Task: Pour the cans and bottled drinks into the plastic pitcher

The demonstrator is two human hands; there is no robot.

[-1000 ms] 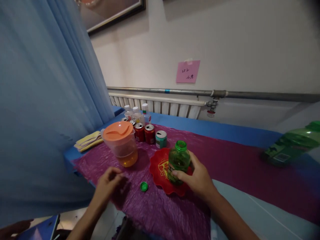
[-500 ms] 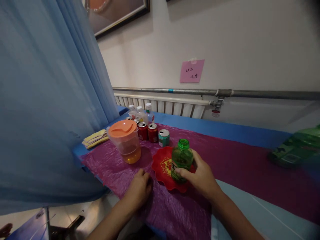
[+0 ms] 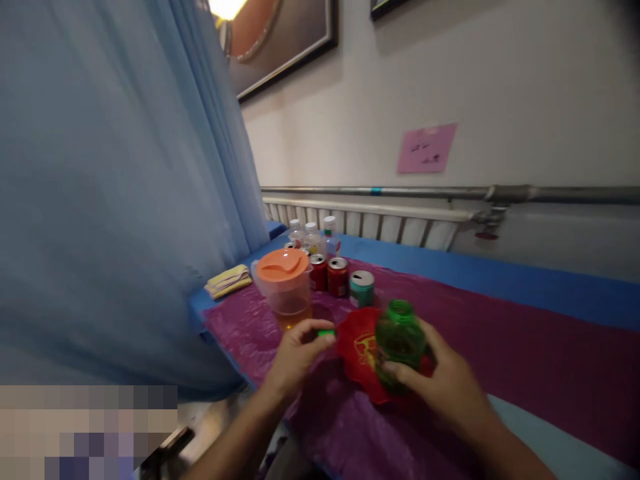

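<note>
My right hand [image 3: 440, 370] is wrapped round a green bottle [image 3: 400, 340], upright and without a cap, above a red scalloped plate [image 3: 353, 350] with a yellow print. Between thumb and fingers of my left hand [image 3: 300, 353] is a small green bottle cap [image 3: 326, 333], held just left of the plate. Behind that hand stands a clear plastic pitcher [image 3: 287, 297] with an orange lid and some amber liquid at its bottom. Whether the bottle touches the plate I cannot tell.
Beyond the plate stand a teal can [image 3: 361, 289], red cans [image 3: 337, 277] and clear white-capped bottles [image 3: 330, 240]. A folded yellow cloth [image 3: 229, 281] lies at the table's left end, by a blue curtain [image 3: 125, 200]. Purple plastic sheeting [image 3: 475, 327] covers the table; a radiator [image 3: 385, 223] runs behind.
My left hand has risen from the sheet and now pinches the green cap. My right hand still grips the green bottle. The view has swung left, so everything appears further right.
</note>
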